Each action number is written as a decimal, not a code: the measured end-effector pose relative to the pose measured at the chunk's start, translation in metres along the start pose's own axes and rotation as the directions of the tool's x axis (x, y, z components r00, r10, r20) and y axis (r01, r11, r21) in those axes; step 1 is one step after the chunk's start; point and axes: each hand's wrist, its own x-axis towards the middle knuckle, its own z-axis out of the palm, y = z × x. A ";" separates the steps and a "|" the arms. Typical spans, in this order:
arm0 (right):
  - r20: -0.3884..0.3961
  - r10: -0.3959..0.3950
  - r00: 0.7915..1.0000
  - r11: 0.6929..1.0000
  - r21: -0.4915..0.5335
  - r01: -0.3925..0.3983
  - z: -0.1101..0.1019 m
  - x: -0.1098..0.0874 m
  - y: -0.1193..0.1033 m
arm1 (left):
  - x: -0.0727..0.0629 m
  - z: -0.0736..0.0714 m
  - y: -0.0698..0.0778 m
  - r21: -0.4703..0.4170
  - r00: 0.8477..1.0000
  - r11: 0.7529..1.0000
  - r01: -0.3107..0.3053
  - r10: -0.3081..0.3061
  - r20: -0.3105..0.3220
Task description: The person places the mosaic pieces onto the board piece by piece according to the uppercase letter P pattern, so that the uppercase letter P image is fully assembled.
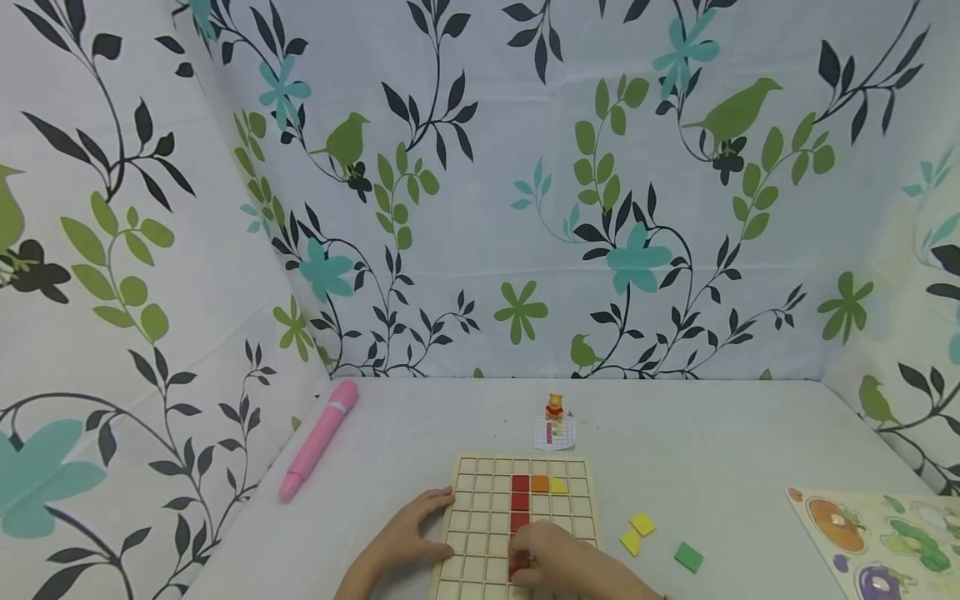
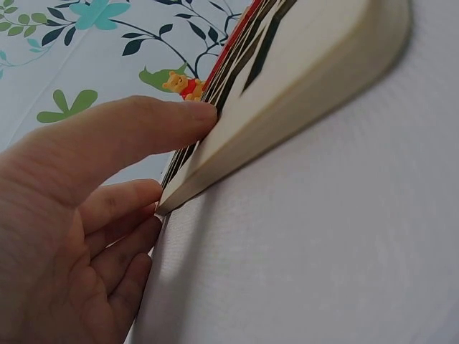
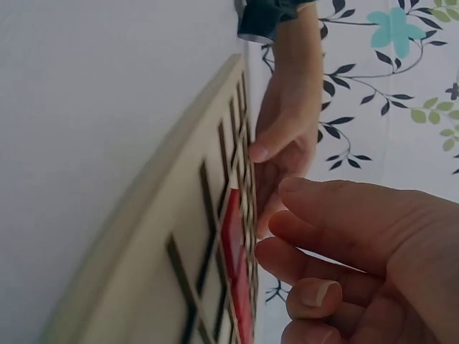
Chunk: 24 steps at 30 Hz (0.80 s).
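A wooden grid board (image 1: 476, 517) lies on the white table. Several red tiles (image 1: 521, 502) form a column in its cells, with an orange tile (image 1: 539, 483) and a yellow piece (image 1: 558, 485) beside the top one. My left hand (image 1: 408, 533) rests on the board's left edge; its thumb and fingers touch the rim, spread apart, in the left wrist view. Over the lower end of the red column is my right hand (image 1: 558, 560). In the right wrist view its fingers (image 3: 308, 261) are loosely bent beside the red tiles (image 3: 233, 229), and nothing shows between thumb and fingertips.
Right of the board lie two loose yellow pieces (image 1: 642, 524) and a green tile (image 1: 688, 557). Behind it, a small bear figurine (image 1: 554, 407) stands at a patterned grid card (image 1: 555, 435). A pink marker-shaped object (image 1: 318, 442) lies left, a vegetable-picture board (image 1: 870, 542) far right.
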 end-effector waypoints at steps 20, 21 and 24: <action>-0.259 0.004 0.966 1.000 0.008 -0.002 -0.060 -0.043 0.026 | 0.000 0.003 -0.004 0.022 1.000 1.000 0.005 -0.005 -0.003; -0.269 0.016 0.963 1.000 0.002 -0.016 -0.063 -0.049 0.029 | 0.000 0.003 -0.004 0.017 1.000 1.000 0.013 -0.013 0.000; -0.302 0.062 0.951 0.997 -0.017 -0.070 -0.073 -0.067 0.043 | 0.001 0.003 -0.004 0.020 1.000 1.000 0.023 -0.023 0.003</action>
